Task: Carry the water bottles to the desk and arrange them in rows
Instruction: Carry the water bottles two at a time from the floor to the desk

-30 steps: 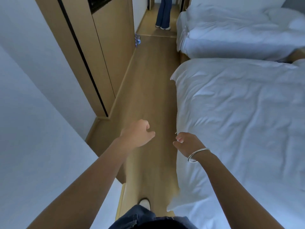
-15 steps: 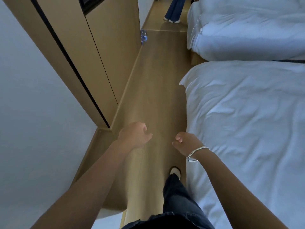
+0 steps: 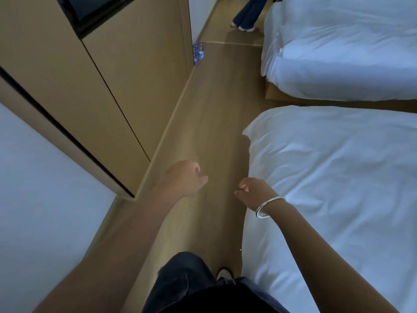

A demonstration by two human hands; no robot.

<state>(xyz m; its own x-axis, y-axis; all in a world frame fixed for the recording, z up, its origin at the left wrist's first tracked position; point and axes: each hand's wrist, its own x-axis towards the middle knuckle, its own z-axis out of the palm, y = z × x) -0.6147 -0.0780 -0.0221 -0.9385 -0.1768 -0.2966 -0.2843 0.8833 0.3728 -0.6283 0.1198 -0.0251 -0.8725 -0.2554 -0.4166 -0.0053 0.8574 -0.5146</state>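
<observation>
Far down the wooden floor [image 3: 209, 105], against the foot of the tan wardrobe [image 3: 126, 71] at its far corner, stands a small cluster of water bottles [image 3: 198, 52] with blue labels. They look upright, long axis vertical, though they are too small to count or to make out their caps. Both hands are well apart from them, held out in front of the person over the floor. The left hand [image 3: 184, 178] has its fingers loosely curled and holds nothing; the right hand [image 3: 253, 192], with a silver bangle [image 3: 268, 206] at the wrist, is likewise loosely curled and empty. The bottles lie ahead and slightly left of the left hand. A white bed [image 3: 334, 177] runs along the right, a second bed [image 3: 343, 48] beyond it. Another person's legs [image 3: 247, 13] show at the far end.
</observation>
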